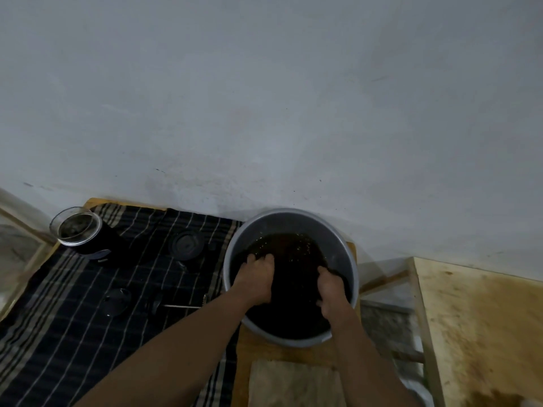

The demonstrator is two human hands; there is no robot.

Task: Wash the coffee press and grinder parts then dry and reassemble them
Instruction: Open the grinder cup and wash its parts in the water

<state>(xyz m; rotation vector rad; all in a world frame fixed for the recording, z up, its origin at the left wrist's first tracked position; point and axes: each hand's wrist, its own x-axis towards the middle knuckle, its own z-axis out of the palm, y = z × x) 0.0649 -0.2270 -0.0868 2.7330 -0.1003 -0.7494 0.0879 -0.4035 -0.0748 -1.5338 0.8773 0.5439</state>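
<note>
Both our hands are down in a grey basin (338, 239) of dark brown water (293, 245), which stands on the right part of the wooden bench (293, 352). Our left hand (257, 279) is at the basin's left side with its fingertips under the surface. Our right hand (333, 292) is at the near right side, fingers bent downward into the water. The water is too murky for us to tell what either grip has hold of, or how tightly it is closed.

The other parts lie to the left on a dark striped cloth (73, 333). A round black part (187, 246) sits just beside the basin, and a flat black disc (119, 301) lies nearer to us. A thin metal rod with a black knob (176, 306) points toward the basin. The black grinder with a clear top (79, 230) stands at the far left corner.

A pale towel (293, 383) lies near us, a stained wooden board (476, 318) is at right, and a grey wall (264, 98) is behind.
</note>
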